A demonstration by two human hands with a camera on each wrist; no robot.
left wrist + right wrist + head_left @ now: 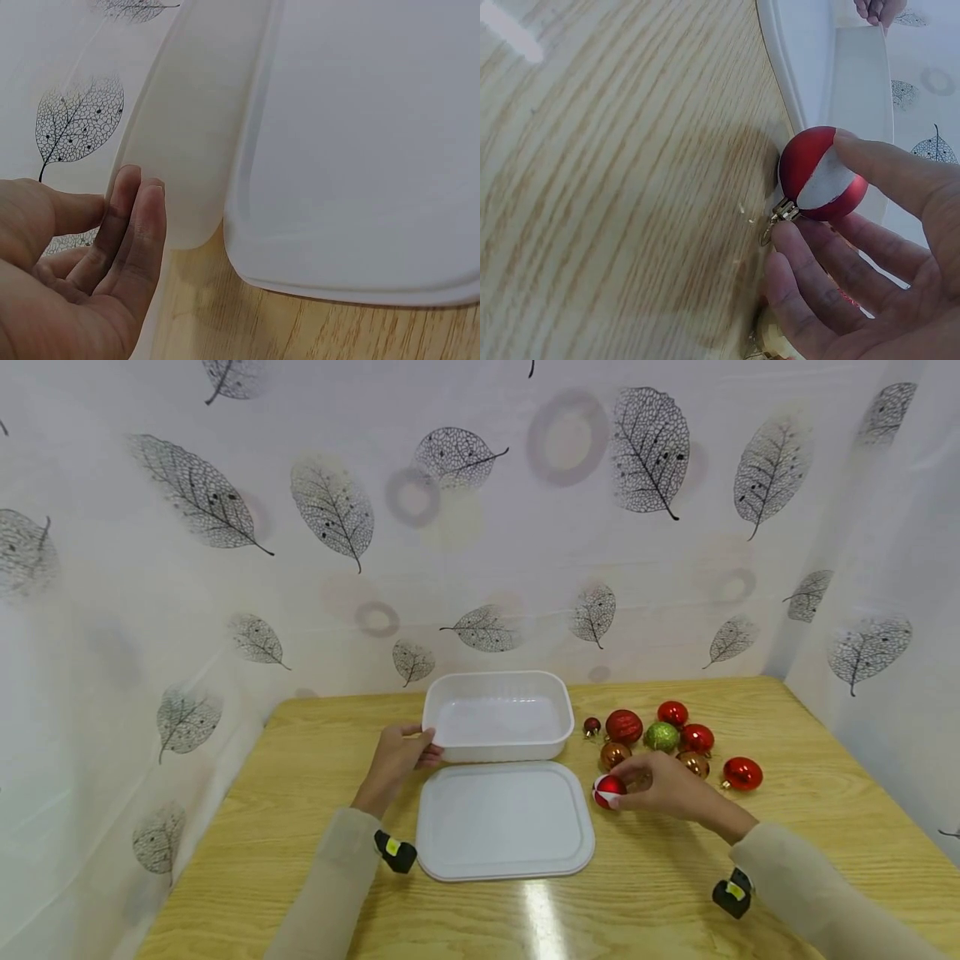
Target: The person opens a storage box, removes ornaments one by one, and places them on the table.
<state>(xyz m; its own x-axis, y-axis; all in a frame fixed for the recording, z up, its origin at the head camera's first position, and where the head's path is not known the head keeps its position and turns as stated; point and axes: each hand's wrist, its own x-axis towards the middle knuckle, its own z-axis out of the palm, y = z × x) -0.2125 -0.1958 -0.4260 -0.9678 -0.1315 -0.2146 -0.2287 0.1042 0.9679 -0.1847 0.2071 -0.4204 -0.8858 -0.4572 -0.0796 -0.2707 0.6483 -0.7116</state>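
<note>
A white rectangular plastic container (pixel 504 752) stands at the back of the table. My left hand (pixel 400 757) pinches its left rim near the front corner, thumb and fingertips meeting at the edge in the left wrist view. In front of the container lies a flat white lid (pixel 506 821). Just right of the lid, my right hand (pixel 663 787) holds a red-and-white Christmas bauble (pixel 826 176) between thumb and fingers. The bauble's gold cap (pixel 785 211) and wire loop point toward the tabletop. Close under those fingers, a gold bauble (pixel 774 334) is partly hidden.
Behind and right of my right hand sit several baubles: a ridged red one (pixel 623 727), a glittery green one (pixel 662 737), a copper-coloured one (pixel 615 755) and a shiny red one (pixel 742 773). A leaf-printed curtain (pixel 480 543) borders the wooden table (pixel 300 827) at the back.
</note>
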